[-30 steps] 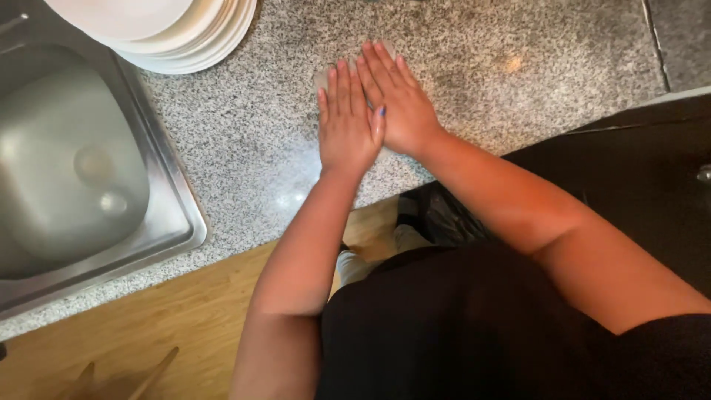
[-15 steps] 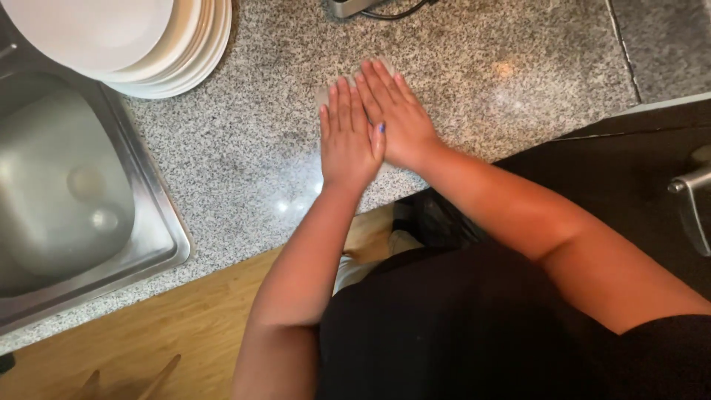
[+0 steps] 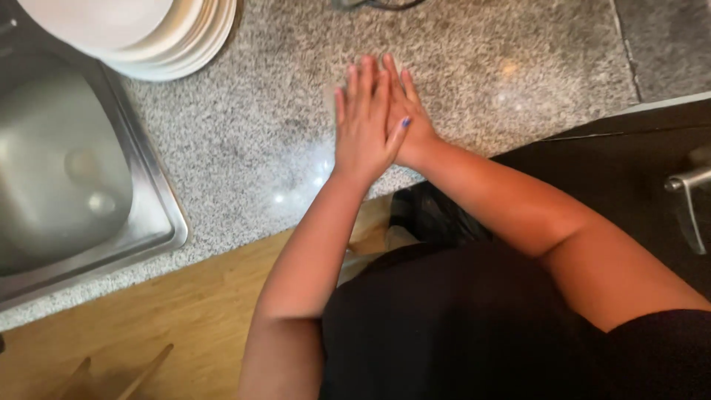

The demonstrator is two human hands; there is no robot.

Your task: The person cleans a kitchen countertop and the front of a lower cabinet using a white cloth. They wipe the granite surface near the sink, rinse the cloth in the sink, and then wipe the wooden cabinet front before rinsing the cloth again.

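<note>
- My left hand (image 3: 363, 126) lies flat over my right hand (image 3: 404, 118), fingers straight, gripping nothing, near the granite counter's (image 3: 244, 148) front edge.
- Closest thing: the stack of white plates (image 3: 159, 37) at the back-left, by the steel sink (image 3: 67, 170).
- Those look heavy, slick and chippable, so grab under the rim.

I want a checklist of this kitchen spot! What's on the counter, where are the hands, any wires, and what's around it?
Surface: speckled grey stone counter, glossy, with light glints.
Job's things: nothing held; both hands lie flat on the counter.
Clutter: stack of white plates at the top left, beside the sink.
Hands: left hand open, palm down, overlapping the right hand, also open with fingers straight.
Cables: a dark cable at the top edge, mostly cut off.
Surroundings: steel sink on the left, wooden floor below, dark surface and a metal handle on the right.
</note>
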